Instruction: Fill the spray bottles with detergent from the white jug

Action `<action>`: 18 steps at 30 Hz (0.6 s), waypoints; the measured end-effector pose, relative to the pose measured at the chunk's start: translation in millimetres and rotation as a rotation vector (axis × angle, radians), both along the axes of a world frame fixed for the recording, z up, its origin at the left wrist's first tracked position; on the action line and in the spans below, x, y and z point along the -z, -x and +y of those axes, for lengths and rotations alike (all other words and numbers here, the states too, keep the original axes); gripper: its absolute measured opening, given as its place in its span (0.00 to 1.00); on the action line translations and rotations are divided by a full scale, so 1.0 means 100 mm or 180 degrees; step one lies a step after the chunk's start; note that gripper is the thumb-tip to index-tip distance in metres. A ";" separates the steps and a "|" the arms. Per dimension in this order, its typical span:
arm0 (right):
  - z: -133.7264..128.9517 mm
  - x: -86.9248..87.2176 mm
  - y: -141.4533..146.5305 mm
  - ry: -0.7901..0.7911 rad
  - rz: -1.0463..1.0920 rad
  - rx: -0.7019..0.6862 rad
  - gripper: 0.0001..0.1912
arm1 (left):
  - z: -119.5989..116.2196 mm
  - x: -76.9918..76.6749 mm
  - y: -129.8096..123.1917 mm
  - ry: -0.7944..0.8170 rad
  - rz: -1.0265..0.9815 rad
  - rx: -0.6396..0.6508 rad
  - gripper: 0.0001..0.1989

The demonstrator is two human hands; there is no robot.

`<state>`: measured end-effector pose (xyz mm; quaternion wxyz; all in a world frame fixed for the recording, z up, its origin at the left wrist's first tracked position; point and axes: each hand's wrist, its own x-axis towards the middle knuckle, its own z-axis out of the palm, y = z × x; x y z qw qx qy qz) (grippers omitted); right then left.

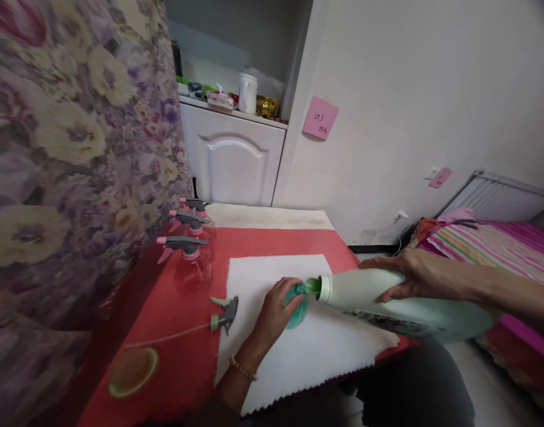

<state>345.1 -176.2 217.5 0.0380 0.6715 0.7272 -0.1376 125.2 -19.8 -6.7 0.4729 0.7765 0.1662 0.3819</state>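
Observation:
My left hand, a beaded bracelet on its wrist, is closed round a small translucent green spray bottle without its trigger head. My right hand grips a large pale green detergent bottle, tipped nearly level. Its mouth is close to the small bottle's neck, and green liquid shows between the two. Left of the hands, a grey and green trigger spray head lies with its thin tube stretching left. A round, pale green-rimmed lid is near the table's lower left.
Several pink spray bottles with grey triggers stand at the table's left. A white cloth covers part of the red tabletop. Floral curtain hangs on the left; a striped bed is at right, a white cabinet behind.

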 end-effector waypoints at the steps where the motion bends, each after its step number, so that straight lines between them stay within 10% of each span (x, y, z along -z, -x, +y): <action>1: 0.00 0.00 0.00 0.0052 -0.0029 0.0029 0.32 | 0.00 0.00 0.00 -0.0003 0.0001 0.0004 0.10; 18: 0.01 -0.05 0.05 0.0243 -0.0130 0.0150 0.33 | 0.00 0.02 0.00 -0.0027 -0.0038 0.0008 0.11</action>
